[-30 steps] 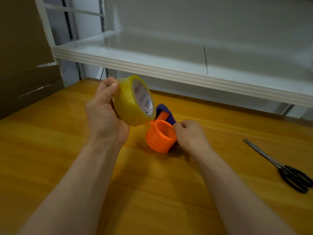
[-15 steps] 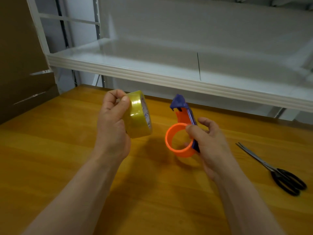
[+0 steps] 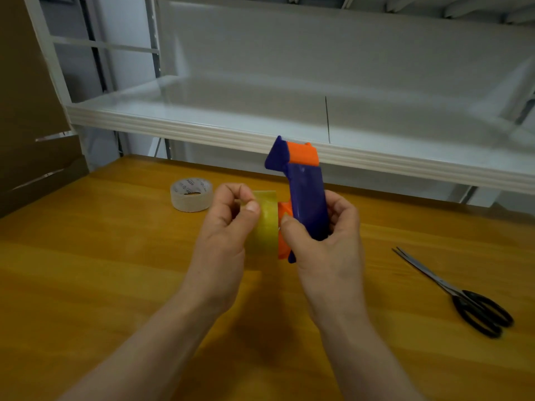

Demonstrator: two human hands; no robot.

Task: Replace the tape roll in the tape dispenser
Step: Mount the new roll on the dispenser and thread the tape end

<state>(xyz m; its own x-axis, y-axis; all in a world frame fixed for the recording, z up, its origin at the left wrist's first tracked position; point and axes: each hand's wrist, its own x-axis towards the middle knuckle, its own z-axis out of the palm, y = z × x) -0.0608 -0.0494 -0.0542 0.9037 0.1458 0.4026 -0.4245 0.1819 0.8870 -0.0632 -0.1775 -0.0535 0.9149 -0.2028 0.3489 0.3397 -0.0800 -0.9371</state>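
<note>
My left hand (image 3: 223, 233) grips a full yellow tape roll (image 3: 265, 224) edge-on, its side pressed against the orange hub (image 3: 283, 224) of the tape dispenser (image 3: 307, 198). My right hand (image 3: 327, 241) holds the blue and orange dispenser upright above the table, its cutter end pointing up. Whether the roll sits over the hub or only touches it is hidden by my fingers. A nearly used-up pale tape roll (image 3: 191, 194) lies flat on the wooden table (image 3: 115, 270) behind my left hand.
Black-handled scissors (image 3: 460, 296) lie on the table to the right. A white shelf (image 3: 231, 131) overhangs the table's far edge. Brown cardboard (image 3: 29, 111) stands at the left.
Both hands came together: the yellow roll moved right against the dispenser's hub, and the dispenser was turned upright. The view shifted, bringing the pale roll into sight.
</note>
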